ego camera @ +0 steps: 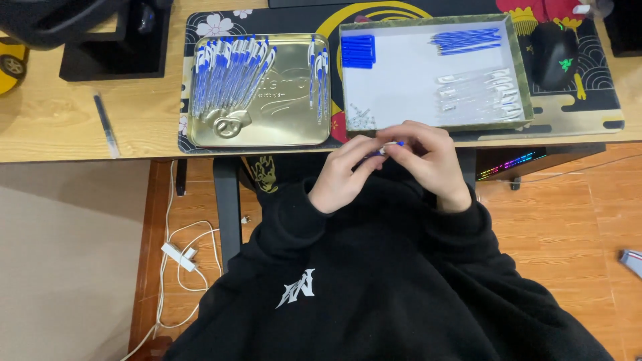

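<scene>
Blue-tipped pen (390,146) pinched level, below desk edge.

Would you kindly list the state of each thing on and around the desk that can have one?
Left hand: pinching a small blue-tipped pen part.
Right hand: gripping the same part, fingers curled.
Gold tin tray: open, holding a pile of assembled blue pens.
Shallow box: open, holding blue caps, blue refills, clear barrels.
Computer mouse: lit green.
Single pen: lying flat on the desk.
</scene>
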